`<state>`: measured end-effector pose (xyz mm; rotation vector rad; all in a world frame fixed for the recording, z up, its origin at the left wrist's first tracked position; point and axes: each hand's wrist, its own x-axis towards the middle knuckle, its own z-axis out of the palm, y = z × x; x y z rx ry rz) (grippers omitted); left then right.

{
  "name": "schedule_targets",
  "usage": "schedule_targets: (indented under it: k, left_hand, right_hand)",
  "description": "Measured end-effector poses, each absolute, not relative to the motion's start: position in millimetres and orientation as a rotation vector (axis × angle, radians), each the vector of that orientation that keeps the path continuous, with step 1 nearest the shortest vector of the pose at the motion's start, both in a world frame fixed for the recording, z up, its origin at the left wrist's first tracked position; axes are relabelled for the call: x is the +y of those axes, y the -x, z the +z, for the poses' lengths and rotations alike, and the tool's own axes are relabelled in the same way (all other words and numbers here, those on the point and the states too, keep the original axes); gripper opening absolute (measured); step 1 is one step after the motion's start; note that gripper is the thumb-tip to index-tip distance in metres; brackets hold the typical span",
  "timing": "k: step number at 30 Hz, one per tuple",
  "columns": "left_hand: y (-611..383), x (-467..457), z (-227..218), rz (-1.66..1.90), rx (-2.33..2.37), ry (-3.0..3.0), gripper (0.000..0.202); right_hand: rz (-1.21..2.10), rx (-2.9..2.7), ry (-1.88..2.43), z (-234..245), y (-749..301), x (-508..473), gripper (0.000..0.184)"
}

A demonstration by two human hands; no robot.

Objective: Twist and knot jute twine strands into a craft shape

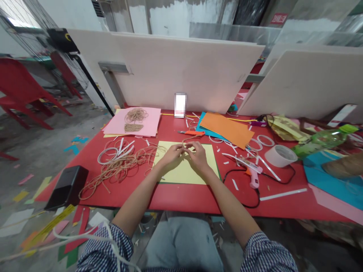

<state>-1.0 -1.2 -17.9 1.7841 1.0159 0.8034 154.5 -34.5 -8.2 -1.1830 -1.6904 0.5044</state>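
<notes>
A thin strand of tan jute twine [187, 139] is held between the person's left hand [173, 154] and right hand [199, 155], just above a pale yellow rectangular card [176, 173]. The fingers of both hands are closed together and pinch this strand, and its free part rises past the far edge of the card. On the left of the card lies a loose tangle of the same twine [121, 166] with thin white paper strips [126, 146]. Beyond the card there is an orange utility knife [191, 133] and a large orange paper sheet [227, 128]. On the right of the card lies a pink hot glue gun [254, 176]. All these things are on the red surface [181, 198].
</notes>
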Motion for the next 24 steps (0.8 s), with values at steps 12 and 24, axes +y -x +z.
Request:
schedule_targets:
  k: [12,24]
  left_hand:
    - [2.7,-2.7,-12.1,0.717,0.968,-1.684,0.02]
    - [1.5,-5.2,-12.3,0.754,0.959,-1.691,0.015]
  right_hand:
    - [0.564,-1.684,1.256,-13.8,-156.2,-31.2,0.011]
    - [0.907,-1.522,1.194,-20.0,-154.0,-27.8,0.022]
